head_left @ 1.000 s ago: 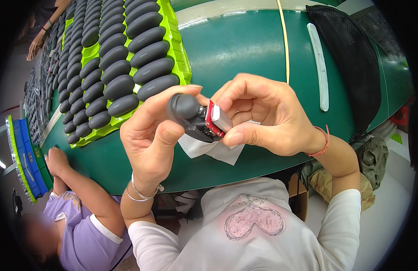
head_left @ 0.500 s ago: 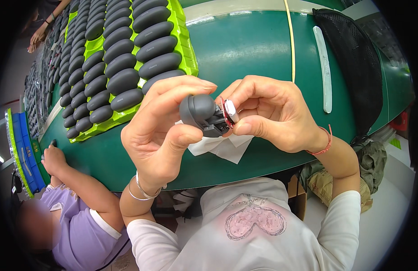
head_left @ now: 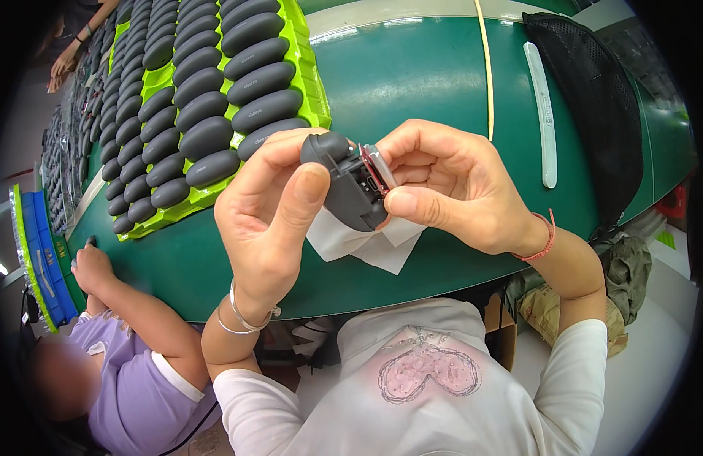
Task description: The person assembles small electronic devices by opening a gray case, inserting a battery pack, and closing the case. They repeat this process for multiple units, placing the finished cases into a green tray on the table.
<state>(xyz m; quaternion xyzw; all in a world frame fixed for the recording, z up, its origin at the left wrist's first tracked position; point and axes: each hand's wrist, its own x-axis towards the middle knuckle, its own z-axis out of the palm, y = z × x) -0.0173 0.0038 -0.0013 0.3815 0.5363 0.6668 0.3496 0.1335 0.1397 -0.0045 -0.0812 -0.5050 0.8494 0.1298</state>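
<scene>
Seeing a lime-green tray (head_left: 315, 99) packed with dark rounded cases (head_left: 207, 137) over the left part of the counter (head_left: 412, 83), reaching up to the far edge; losing some of its near right part behind the left grip (head_left: 258, 216). Also got a pale cord (head_left: 485, 72) coming in across the far edge and passing out of sight behind the right grip (head_left: 465, 191). Farther right, noting a pale flat strip (head_left: 542, 114), then a black mesh bag (head_left: 591, 99) beside it along the right edge. Can see white paper (head_left: 370, 249) just in from the near edge, partly blocked by the held parts. Logging a co-worker's hand (head_left: 93, 267) at the left end of the near edge, well apart.

Holding the dark grey casing (head_left: 344, 194) up over the counter between both grips, tilted, open side facing right. Pinching it in the left grip, thumb in front, fingers behind and mostly hidden. Pinching the red-edged board (head_left: 368, 163) with its silver block (head_left: 381, 166) in the right grip, at the casing's open side. Can't tell how far board and casing touch.

Versus half a second ago: have turned the casing, showing more inside and less rounded lobe. Have raised the left thumb. Have kept the right grip about where it was.
</scene>
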